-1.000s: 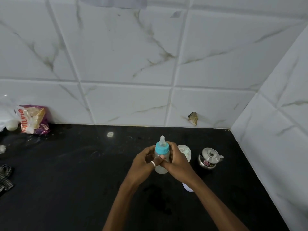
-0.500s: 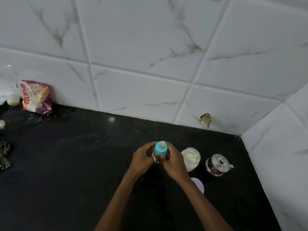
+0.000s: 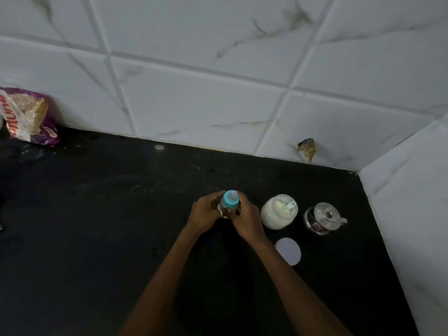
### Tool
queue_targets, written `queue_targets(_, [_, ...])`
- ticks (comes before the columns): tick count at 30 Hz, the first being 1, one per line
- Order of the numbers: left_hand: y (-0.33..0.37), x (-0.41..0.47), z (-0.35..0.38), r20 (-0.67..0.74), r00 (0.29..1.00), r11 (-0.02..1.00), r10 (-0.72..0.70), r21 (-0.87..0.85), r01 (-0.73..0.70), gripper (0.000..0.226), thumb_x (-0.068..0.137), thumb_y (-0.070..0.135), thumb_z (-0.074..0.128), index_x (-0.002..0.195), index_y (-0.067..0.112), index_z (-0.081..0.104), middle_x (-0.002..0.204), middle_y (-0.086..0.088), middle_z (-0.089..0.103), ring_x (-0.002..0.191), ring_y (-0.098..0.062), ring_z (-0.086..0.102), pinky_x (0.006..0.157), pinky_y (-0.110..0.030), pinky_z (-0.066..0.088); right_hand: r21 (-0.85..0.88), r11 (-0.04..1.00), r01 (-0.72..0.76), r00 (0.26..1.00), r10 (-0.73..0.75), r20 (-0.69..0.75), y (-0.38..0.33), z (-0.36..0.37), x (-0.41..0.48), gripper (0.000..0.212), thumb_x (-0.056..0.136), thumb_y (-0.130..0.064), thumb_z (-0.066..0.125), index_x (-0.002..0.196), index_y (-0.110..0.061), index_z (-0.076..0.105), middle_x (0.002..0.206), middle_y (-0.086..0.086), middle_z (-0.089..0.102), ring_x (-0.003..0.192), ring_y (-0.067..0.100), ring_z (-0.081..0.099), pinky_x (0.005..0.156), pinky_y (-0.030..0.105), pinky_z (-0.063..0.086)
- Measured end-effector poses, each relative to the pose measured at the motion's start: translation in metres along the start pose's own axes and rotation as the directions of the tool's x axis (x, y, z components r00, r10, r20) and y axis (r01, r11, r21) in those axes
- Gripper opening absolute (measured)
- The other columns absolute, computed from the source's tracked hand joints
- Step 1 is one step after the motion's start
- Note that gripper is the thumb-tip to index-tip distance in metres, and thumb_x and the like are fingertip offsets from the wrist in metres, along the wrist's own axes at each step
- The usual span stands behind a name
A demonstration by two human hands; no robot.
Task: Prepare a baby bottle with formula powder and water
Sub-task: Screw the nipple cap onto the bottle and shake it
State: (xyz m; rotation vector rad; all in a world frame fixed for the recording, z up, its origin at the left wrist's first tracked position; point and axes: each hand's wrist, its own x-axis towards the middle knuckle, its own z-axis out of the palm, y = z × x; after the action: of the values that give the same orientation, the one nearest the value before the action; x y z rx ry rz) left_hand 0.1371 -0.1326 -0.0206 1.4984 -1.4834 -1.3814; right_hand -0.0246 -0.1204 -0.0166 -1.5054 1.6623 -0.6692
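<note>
At the far left I see a purple and white food packet point(image 3: 26, 116) leaning where the black countertop point(image 3: 97, 238) meets the white marble-patterned wall tiles point(image 3: 194, 105). The counter is dark and lightly speckled, with a small pale spot point(image 3: 159, 147) near the back edge. Toward the middle, my left hand point(image 3: 206, 214) wraps the baby bottle point(image 3: 230, 199) from its left side, fingers curled closed on the body, a ring on one finger. The bottle stands upright with its blue collar and teat on, seen from above. My right hand point(image 3: 246, 220) closes on the bottle from the other side, fingers bent round it. Just right of the hands sits an open jar of white powder point(image 3: 278, 214) with a scoop inside. Its round white lid point(image 3: 288, 251) lies flat on the counter nearer me. Further right stands a small steel lidded container point(image 3: 322, 218), near the corner where the side wall point(image 3: 412, 214) meets the back tiles. A brown mark point(image 3: 307, 149) clings to the tile above.
</note>
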Motion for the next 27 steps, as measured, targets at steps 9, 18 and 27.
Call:
queue_targets(9, [-0.006,0.002,0.002,-0.013,0.999,0.999,-0.045,-0.007,0.045,0.070,0.079,0.014,0.087,0.143,0.019,0.058,0.134,0.005,0.070,0.122,-0.007,0.066,0.108,-0.033,0.052,0.031,0.999,-0.043,0.998,0.041,0.047,0.005,-0.002,0.001,0.061,0.089,-0.020,0.079,0.142,-0.028,0.049,0.127,-0.017,0.059,0.113,-0.004,0.058,0.095,0.009,0.046])
queue_targets(18, [-0.015,-0.032,0.016,-0.056,0.985,0.985,-0.160,-0.070,0.156,0.072,0.084,0.013,0.083,0.148,0.013,0.050,0.144,-0.003,0.061,0.132,-0.015,0.058,0.111,-0.034,0.048,-0.021,0.995,-0.095,0.994,0.096,0.060,0.023,-0.014,-0.036,0.077,0.092,-0.023,0.075,0.157,-0.019,0.034,0.158,0.003,0.046,0.144,0.016,0.045,0.117,0.036,0.042])
queue_targets(27, [-0.025,-0.103,0.069,-0.006,0.968,0.957,-0.252,-0.149,0.248,0.052,0.084,0.011,0.083,0.130,0.020,0.062,0.121,0.003,0.072,0.115,-0.012,0.069,0.104,-0.036,0.055,-0.048,0.979,-0.196,0.971,0.187,-0.147,0.086,-0.083,-0.099,0.040,0.093,-0.026,0.074,0.130,-0.015,0.064,0.127,-0.001,0.065,0.117,0.011,0.061,0.102,0.029,0.049])
